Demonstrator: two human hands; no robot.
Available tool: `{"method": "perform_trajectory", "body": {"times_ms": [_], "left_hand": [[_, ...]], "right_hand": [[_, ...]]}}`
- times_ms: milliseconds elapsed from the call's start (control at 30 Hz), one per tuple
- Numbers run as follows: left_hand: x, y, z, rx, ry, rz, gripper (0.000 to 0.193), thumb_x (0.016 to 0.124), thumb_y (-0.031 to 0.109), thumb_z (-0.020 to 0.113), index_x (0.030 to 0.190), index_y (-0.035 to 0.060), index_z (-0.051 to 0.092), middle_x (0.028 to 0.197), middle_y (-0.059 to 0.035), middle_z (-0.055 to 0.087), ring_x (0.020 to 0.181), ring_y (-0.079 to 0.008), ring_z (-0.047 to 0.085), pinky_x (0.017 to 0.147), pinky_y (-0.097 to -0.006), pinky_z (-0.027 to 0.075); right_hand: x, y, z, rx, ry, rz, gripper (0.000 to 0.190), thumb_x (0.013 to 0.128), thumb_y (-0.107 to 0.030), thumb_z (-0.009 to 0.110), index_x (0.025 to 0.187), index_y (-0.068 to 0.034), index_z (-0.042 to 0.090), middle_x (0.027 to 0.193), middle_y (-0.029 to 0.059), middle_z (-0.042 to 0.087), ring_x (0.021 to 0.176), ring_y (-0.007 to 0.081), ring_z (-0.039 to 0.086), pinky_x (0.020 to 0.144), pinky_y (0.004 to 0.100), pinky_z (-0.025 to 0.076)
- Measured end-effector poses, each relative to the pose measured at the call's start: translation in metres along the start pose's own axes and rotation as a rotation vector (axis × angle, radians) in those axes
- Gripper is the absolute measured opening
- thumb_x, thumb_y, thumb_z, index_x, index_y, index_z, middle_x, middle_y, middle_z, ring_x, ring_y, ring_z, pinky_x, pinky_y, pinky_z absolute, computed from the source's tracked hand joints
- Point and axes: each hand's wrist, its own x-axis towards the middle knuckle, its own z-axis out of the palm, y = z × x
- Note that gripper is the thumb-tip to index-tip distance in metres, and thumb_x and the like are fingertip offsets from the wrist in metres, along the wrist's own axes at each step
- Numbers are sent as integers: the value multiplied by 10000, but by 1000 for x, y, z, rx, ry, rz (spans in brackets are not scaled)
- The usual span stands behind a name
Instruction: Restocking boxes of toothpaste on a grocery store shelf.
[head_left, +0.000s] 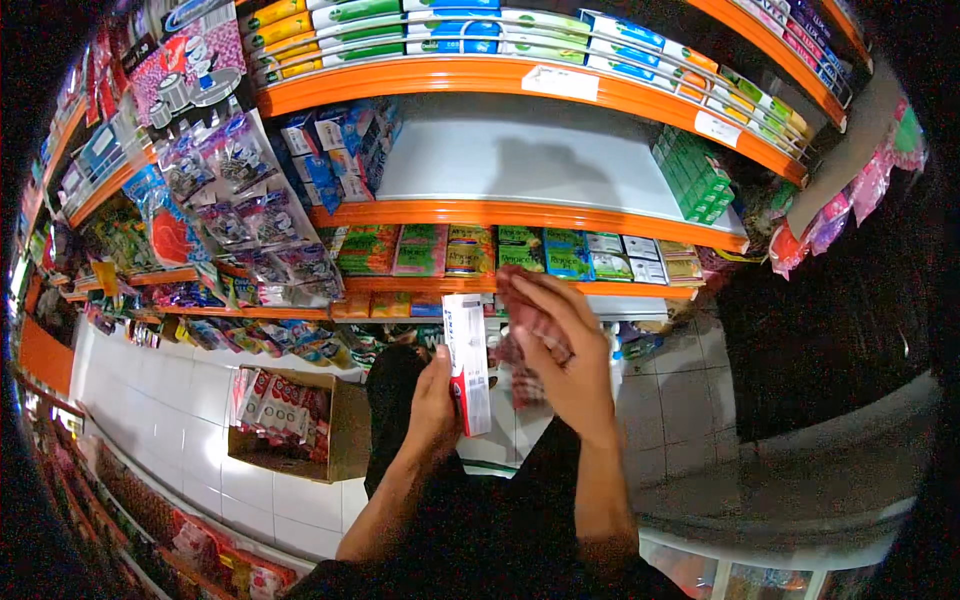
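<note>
My left hand (433, 416) grips a long white and red carton (469, 360), probably a toothpaste box, with its printed side facing up. Just to the right, my right hand (585, 367) holds a dark red checked cloth (527, 379), blurred and partly covered by the fingers. A small gap separates cloth and carton. Both hands are above my lap, in front of the lower shelves. On the floor to my left, an open cardboard box (349, 427) holds several red and white cartons (274, 409).
Ahead is a grey shelf (480, 150) with an orange edge, blue boxes (330, 150) at its left and green boxes (694, 180) at its right. Soap packs (457, 251) line the shelf below. A wire rail (540, 41) fronts the upper shelf. Hanging packets (240, 180) jut out at left.
</note>
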Motion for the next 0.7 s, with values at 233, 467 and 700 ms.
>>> {"method": "perform_trajectory", "body": {"times_ms": [233,467,700], "left_hand": [[11,-11,-14,72,130,81,320,1010,321,410,1112,60,563,964,-44,636,820,-151,635,701,-312,536],[27,-9,-35,-358,98,-119,652,952,629,276,1088,57,557,913,-78,630,746,-199,620,672,-339,527],[17,-3,-40,88,17,224,449,994,366,474,1259,5,493,1096,-25,606,949,-107,569,843,-286,460]], "right_hand": [[-31,5,45,-239,-206,-204,617,673,-24,747,1251,-196,619,1309,57,514,1133,275,497,945,374,448],[-75,1,35,-160,-444,-97,600,664,-43,752,1230,-202,633,1309,22,524,1116,267,512,942,370,463],[-32,-24,-31,26,-334,73,523,686,-64,723,1185,-209,664,1261,55,577,1075,297,568,901,373,486]]}}
